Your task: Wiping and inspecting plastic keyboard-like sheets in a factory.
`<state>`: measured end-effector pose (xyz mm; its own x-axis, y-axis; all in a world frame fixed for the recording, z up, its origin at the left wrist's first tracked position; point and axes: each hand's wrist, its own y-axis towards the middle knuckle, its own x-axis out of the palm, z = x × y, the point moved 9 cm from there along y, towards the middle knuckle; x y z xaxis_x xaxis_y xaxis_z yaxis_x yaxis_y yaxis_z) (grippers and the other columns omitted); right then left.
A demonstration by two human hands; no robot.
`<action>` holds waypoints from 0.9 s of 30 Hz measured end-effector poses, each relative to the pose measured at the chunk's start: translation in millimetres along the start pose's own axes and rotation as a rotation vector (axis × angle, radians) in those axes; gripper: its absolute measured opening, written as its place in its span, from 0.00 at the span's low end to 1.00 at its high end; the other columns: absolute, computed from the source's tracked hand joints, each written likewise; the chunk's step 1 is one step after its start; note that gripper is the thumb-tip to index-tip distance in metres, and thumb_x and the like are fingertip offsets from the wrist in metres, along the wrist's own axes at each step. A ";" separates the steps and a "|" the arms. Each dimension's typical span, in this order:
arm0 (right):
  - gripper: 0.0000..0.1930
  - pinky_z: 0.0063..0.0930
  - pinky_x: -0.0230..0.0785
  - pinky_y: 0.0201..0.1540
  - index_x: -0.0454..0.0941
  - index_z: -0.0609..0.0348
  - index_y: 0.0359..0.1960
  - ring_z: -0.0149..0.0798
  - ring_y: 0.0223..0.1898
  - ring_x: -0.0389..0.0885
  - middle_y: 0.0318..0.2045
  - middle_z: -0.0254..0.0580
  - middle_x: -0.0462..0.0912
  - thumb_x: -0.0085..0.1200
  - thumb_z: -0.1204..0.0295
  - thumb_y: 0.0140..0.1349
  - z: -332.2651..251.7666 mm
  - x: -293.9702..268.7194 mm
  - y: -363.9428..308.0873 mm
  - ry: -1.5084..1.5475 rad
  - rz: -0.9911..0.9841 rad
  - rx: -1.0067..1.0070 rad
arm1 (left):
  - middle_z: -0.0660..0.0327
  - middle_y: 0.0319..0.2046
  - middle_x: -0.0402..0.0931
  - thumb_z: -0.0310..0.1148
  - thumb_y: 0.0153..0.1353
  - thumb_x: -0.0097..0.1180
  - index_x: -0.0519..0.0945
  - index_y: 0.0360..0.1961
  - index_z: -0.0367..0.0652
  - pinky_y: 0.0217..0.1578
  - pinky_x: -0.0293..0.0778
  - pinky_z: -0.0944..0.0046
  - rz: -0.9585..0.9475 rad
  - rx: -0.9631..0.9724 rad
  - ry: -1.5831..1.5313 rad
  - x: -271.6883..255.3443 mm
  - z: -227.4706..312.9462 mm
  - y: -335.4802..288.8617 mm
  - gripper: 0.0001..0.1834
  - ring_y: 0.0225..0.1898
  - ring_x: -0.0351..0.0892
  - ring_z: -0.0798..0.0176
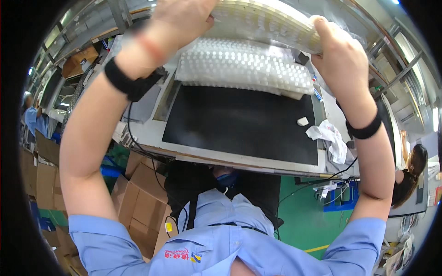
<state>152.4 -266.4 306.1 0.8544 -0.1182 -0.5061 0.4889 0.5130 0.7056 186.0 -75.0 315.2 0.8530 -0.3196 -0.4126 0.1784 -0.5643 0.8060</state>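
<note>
Both ends of the translucent plastic sheet (269, 22) are held, prob. so the bowed, flexible-looking pc. is kept from sagging. It's stretched b/w the hands: R end pinched by R hand (344, 57), L end gripped by L hand (182, 20), fingertips partly out of view. Dimpled plastic (244, 66) is laid b/w hands, nearer the body, w/ black mat (239, 124) beyond it bodyward, prob. kept free as work area.

Left arm (87, 147) and right arm (374, 161) extend forward, bowed outward; left hand (182, 22) and right hand (341, 54) grip, held well apart.
</note>
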 end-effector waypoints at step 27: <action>0.57 0.48 0.71 0.57 0.49 0.58 0.75 0.60 0.56 0.75 0.55 0.59 0.74 0.71 0.69 0.42 -65.6 77.5 -137.7 0.830 -0.923 0.017 | 0.45 0.59 0.71 0.38 0.48 0.66 0.69 0.65 0.36 0.63 0.65 0.50 -0.905 -0.199 -0.656 51.3 66.8 -156.2 0.41 0.61 0.70 0.42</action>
<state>139.8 -290.4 137.2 -0.1768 0.1477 -0.9731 0.8556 0.5117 -0.0778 169.1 -54.1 139.8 -0.0402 -0.2257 -0.9734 0.7234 -0.6786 0.1275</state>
